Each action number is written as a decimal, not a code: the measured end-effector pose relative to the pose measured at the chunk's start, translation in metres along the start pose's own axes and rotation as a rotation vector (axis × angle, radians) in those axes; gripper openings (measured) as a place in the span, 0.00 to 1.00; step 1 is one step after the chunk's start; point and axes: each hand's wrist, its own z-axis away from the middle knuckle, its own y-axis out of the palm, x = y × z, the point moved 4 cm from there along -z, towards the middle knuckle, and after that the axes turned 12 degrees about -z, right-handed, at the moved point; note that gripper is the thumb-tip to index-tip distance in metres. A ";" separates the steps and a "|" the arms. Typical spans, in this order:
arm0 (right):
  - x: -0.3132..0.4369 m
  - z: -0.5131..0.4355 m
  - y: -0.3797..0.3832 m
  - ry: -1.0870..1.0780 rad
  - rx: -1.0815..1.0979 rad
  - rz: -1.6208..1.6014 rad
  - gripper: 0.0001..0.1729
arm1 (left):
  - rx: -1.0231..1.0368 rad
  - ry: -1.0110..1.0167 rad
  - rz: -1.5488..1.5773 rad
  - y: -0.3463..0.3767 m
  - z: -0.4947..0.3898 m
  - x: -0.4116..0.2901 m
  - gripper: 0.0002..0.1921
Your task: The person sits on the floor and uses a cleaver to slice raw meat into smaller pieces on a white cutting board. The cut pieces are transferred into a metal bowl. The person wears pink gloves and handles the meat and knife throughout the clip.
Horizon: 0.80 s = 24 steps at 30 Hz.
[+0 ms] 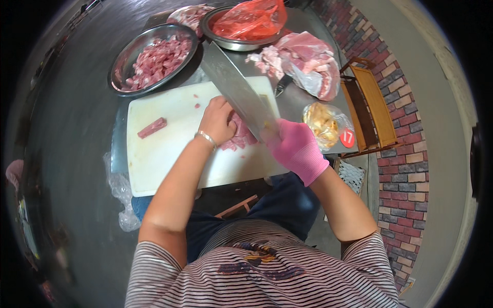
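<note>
My right hand (294,148), in a pink knit glove, grips a cleaver (238,88) with a broad steel blade. The blade slants up and left over the white cutting board (173,165). Bare, with a bracelet at the wrist, my left hand (218,121) rests on raw meat (242,133) just left of the blade; its fingertips are partly hidden. Small cut pieces lie below that meat. A separate strip of meat (152,128) is at the board's left. Beyond the board, a steel bowl (115,73) holds many meat chunks (160,59).
Behind the board stands a second steel bowl (242,47) with a red plastic bag (252,19). Large meat cuts (308,54) lie at back right. A clear bag of yellowish food (321,123) sits near the table's right edge, beside a wooden rack (369,107).
</note>
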 end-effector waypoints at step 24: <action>-0.030 0.014 0.066 -0.003 0.333 0.231 0.16 | -0.133 -0.252 -0.126 -0.058 0.161 -0.003 0.13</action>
